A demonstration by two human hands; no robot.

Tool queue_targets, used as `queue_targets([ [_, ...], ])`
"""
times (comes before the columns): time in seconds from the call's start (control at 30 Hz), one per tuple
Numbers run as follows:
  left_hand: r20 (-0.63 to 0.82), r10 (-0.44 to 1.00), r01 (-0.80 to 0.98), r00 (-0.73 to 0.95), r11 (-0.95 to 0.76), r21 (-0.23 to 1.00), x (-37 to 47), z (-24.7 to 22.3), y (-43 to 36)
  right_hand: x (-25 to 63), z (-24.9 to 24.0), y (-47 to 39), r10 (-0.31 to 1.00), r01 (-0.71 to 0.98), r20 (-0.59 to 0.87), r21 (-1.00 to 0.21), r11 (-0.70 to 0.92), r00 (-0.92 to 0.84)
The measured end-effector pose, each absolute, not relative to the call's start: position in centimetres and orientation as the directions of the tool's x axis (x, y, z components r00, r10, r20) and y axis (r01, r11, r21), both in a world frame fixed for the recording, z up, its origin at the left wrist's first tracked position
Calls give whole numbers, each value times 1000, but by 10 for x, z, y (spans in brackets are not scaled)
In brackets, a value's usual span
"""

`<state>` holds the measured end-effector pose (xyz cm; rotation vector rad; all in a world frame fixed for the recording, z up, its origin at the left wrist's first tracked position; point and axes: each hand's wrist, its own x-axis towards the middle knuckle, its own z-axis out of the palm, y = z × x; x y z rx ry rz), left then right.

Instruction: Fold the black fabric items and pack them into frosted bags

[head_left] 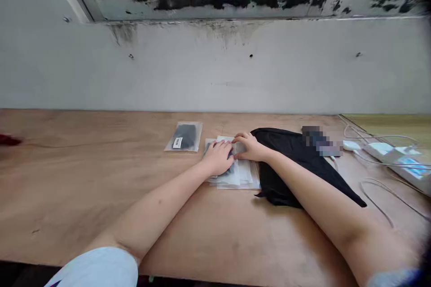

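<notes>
Several clear plastic packets [245, 175] lie overlapped on the wooden table, near its middle. My left hand [218, 158] rests on the left part of this pile with its fingers spread, over a packet with something dark inside. Beside it, my right hand [249, 147] is bent over the upper right part of the pile, thumb and fingers apart, fingertips close to my left hand. Farther back and to the left lies a separate clear packet [186, 136] with a dark flat item and a white label in it.
A black cloth [286, 166] is spread under and beside my right forearm. Behind it lies a blurred-out object [321, 141]. White cables and a white power strip [400, 159] are at the right. A wall with a window stands behind the table [84, 179].
</notes>
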<state>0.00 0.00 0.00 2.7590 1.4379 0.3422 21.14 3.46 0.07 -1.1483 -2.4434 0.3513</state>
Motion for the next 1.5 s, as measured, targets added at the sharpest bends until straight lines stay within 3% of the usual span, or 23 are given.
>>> queue_targets([
  [0.47,147,831,828,537,-552,98,7,2,3,208,2,22,736,708,-52,-328,626,-675],
  [0.83,150,828,824,540,-557,110,6,1,3,203,6,14,713,725,-162,-276,631,-682],
  [1.07,149,835,834,530,-544,86,8,2,-2,202,7,12,720,746,-198,-232,624,-665],
  [1.2,152,937,948,313,-318,9,14,7,-14,203,6,12,722,750,-204,-214,626,-661],
  [1.3,67,983,985,171,-172,11,18,13,-22,204,4,13,720,747,-198,-203,634,-665],
  [1.5,59,978,979,198,-200,25,19,24,-24,207,-6,18,806,781,-5,-254,571,-592],
])
